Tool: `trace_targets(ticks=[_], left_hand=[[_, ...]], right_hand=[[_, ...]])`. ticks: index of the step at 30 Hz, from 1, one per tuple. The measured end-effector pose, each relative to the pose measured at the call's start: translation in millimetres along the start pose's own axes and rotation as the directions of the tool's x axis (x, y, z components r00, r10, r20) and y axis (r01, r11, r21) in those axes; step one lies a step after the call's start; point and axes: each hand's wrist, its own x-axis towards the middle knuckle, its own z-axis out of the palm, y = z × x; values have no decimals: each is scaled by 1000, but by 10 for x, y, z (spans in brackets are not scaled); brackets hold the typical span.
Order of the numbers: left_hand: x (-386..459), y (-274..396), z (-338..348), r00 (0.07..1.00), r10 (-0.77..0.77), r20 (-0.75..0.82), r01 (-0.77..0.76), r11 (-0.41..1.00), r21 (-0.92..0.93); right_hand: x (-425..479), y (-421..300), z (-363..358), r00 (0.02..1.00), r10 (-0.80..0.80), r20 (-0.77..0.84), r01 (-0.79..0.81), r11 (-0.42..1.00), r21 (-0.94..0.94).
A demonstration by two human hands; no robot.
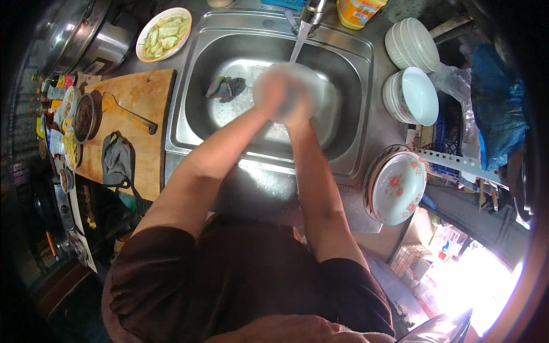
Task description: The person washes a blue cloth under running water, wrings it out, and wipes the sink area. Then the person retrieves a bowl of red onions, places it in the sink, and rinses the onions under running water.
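Both forearms reach over a stainless steel sink (347, 128). My left hand (274, 94) and my right hand (301, 103) are close together under the faucet (312, 13), from which water runs. A blur covers both hands and whatever is between or beneath them, so finger positions and any held object cannot be made out. A striped cloth or sponge (219, 88) and a dark scouring pad (235, 88) lie touching in the left part of the basin.
Left stands a wooden cutting board (150, 94) with a wooden spatula (128, 115) and a grey cloth item (116, 158). A bowl of sliced vegetables (165, 36) is behind it. Stacked white bowls (418, 96) and a floral dish (399, 188) line the right counter.
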Motion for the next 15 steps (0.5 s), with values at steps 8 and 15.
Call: trace_targets(ticks=[8,15], left_hand=[[59,266,-198,992,-125,-32,128,985,118],[188,-168,-700,907,-274,320,421,604,-677]], right_hand=[[-13,-142,65,996,84,12,-85,971,224],[87,-165,-179,977,-192,96,195,980,-26]])
